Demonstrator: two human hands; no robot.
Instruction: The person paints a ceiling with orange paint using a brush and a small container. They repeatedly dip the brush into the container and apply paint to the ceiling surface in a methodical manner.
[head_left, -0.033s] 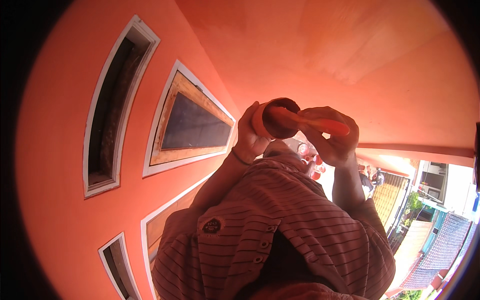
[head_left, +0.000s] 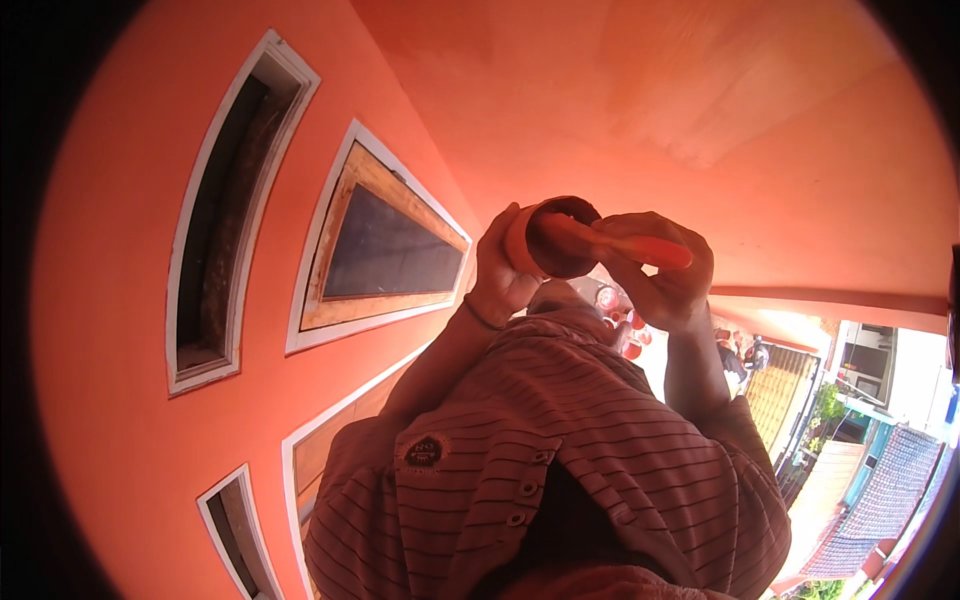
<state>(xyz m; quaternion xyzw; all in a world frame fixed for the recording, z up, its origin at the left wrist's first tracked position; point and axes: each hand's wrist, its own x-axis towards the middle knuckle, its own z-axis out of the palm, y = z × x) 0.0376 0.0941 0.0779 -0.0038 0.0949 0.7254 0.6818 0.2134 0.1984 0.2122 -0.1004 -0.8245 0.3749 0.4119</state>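
As daylight glares in from the right, a person in a striped, buttoned shirt (head_left: 460, 400) holds a round orange container (head_left: 517, 240) and a brush-like tool (head_left: 650, 250) with an orange handle up against a backdrop of vivid orange wall (head_left: 620, 120). The left hand (head_left: 503, 280) grasps the container, cupping its outer side from the left, a dark band (head_left: 480, 316) circling the wrist. The container tips on its side, its dark mouth turned toward the right hand (head_left: 675, 285), which grips the tool by its handle, fingers curled around it. The tool's broad end reaches inside the container's mouth, where deep shadow makes it impossible to tell whether the tip touches the inner wall; the handle's rounded end points to the right, across the hand. Both hands are raised together just beyond the shirt, the right one close beside the container's rim.

To the left, a wood-framed window (head_left: 385, 245) with a dark pane sits near a tall, narrow opening (head_left: 215, 220) edged in white. Well below the hands, small reddish vessels (head_left: 632, 349) cluster in bright light, while a tiled roof (head_left: 880, 490) and green foliage (head_left: 825, 405) appear at the lower right.
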